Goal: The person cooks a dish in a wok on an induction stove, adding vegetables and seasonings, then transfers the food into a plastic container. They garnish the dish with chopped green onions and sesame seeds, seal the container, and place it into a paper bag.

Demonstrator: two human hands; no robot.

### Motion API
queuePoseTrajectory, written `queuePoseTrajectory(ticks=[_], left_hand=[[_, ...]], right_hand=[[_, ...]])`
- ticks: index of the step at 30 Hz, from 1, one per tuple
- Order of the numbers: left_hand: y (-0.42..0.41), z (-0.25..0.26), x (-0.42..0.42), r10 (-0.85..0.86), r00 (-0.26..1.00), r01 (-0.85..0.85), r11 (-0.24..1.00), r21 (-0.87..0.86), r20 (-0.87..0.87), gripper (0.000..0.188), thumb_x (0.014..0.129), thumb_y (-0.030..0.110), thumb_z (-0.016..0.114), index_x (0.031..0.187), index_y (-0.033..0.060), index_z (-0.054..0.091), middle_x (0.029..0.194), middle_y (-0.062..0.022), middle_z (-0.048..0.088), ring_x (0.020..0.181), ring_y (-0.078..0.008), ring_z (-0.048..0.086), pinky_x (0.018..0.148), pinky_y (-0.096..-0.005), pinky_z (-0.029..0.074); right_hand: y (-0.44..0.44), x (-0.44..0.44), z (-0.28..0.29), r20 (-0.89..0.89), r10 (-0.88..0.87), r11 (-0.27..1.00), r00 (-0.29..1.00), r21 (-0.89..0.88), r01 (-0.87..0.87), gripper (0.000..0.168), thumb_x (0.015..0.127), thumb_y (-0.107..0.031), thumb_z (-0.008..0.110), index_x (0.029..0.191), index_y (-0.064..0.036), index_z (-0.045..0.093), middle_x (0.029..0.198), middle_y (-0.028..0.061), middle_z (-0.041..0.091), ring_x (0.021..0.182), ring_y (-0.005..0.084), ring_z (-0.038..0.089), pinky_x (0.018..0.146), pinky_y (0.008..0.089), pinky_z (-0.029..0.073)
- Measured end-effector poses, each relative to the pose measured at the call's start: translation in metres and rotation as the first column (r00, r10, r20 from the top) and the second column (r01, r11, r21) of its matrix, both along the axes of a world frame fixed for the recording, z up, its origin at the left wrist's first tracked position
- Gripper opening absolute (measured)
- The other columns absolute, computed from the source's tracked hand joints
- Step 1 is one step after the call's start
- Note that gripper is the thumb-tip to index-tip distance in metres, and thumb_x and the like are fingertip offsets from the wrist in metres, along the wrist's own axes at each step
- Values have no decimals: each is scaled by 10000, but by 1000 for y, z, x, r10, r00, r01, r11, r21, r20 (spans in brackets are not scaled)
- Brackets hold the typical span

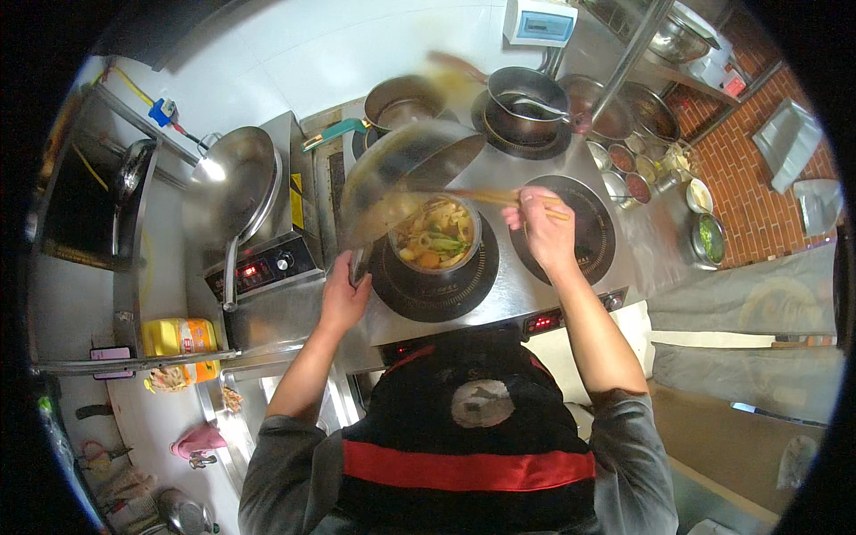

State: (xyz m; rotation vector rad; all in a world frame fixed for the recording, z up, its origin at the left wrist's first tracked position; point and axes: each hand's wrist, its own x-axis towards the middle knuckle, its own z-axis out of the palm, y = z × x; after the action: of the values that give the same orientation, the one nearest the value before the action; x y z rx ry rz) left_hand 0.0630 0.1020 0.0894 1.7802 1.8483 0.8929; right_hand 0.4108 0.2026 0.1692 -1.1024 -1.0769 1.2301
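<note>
My left hand (346, 292) grips the handle of a pan (414, 164), which is tilted on its side over a round container (436, 234). Sliced vegetables and leafy greens fill the container, which sits on a black induction plate (435, 294). Between the fingers of my right hand (543, 224) is a pair of wooden chopsticks (491, 196), their tips reaching toward the pan's lower side. Steam blurs the pan's inside and the chopstick tips.
Behind stand a green-handled pot (404, 100) and a dark pan (528, 90) with a ladle. A wok (234, 174) rests on the left cooker. Ingredient bowls (622, 160) line the right side, near a metal post (622, 63). An oil jug (180, 338) lies at lower left.
</note>
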Motion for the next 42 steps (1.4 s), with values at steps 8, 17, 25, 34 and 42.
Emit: queuePoseTrajectory(ticks=[8, 17, 25, 34, 42], left_hand=[[2, 1, 3, 18, 997, -12, 996, 87, -71, 561, 898, 149, 683, 1384, 22, 434, 1153, -266, 654, 1032, -471, 640, 855, -483, 528], [-9, 8, 10, 66, 997, -67, 998, 20, 28, 563, 889, 139, 682, 1384, 17, 443, 1206, -257, 634, 1078, -454, 631, 903, -466, 513], [-27, 18, 11, 136, 986, -132, 990, -43, 97, 564, 886, 138, 689, 1382, 6, 454, 1232, -246, 630, 1128, -423, 626, 951, -438, 499], [-33, 19, 11, 144, 984, -143, 990, -18, 102, 588, 892, 152, 680, 1403, -9, 438, 1276, -234, 610, 1163, -380, 617, 980, -422, 486], [-27, 22, 7, 114, 985, -109, 993, -39, 130, 577, 899, 161, 658, 1402, -11, 433, 1249, -252, 615, 1140, -379, 626, 974, -428, 486]], right_hand=[[-56, 23, 1, 391, 126, 971, 912, 139, -194, 246, 980, -184, 635, 1073, 36, 694, 846, 98, 731, 775, 160, 691, 731, 301, 562], [-81, 15, -42, 663, 83, 791, 744, 410, -453, 172, 857, -47, 711, 1020, 1, 685, 875, 156, 687, 719, 318, 638, 667, 389, 525], [-93, 24, 3, 643, 44, 794, 765, 443, -418, 171, 851, -42, 706, 1018, -11, 690, 854, 134, 685, 725, 313, 643, 648, 391, 529], [-95, 21, 6, 573, -4, 844, 820, 441, -304, 153, 891, -57, 689, 1007, 40, 709, 922, 153, 736, 766, 272, 695, 706, 368, 556], [-91, -11, -25, 678, -39, 850, 734, 409, -333, 164, 899, -80, 688, 1038, 8, 696, 882, 148, 713, 744, 289, 670, 692, 364, 544]])
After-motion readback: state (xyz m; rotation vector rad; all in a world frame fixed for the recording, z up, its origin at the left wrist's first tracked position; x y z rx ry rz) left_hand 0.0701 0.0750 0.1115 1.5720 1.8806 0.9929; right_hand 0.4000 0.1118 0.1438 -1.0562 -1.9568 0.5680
